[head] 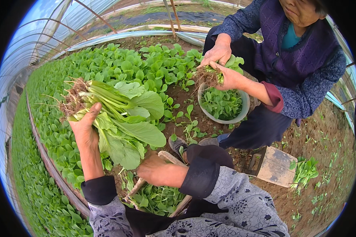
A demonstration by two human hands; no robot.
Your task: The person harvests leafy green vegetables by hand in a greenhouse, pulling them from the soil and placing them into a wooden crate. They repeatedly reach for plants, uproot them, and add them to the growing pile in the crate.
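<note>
My left hand is closed around the stem bases of a thick bunch of leafy greens, held up over the plant bed. Soil-caked roots stick out past the thumb, and the broad leaves hang to the right. Just below the leaf tips is my right hand, blurred, its fingers partly hidden, so its grip does not show. Beneath it, between my knees, stands a basket with a wooden handle. Loose small greens lie inside.
Opposite me a co-worker holds rooted greens above a plastic bucket containing leaves. A low wooden stool and a pile of greens are at right. Dense seedlings fill the left; a hose-like pipe crosses them.
</note>
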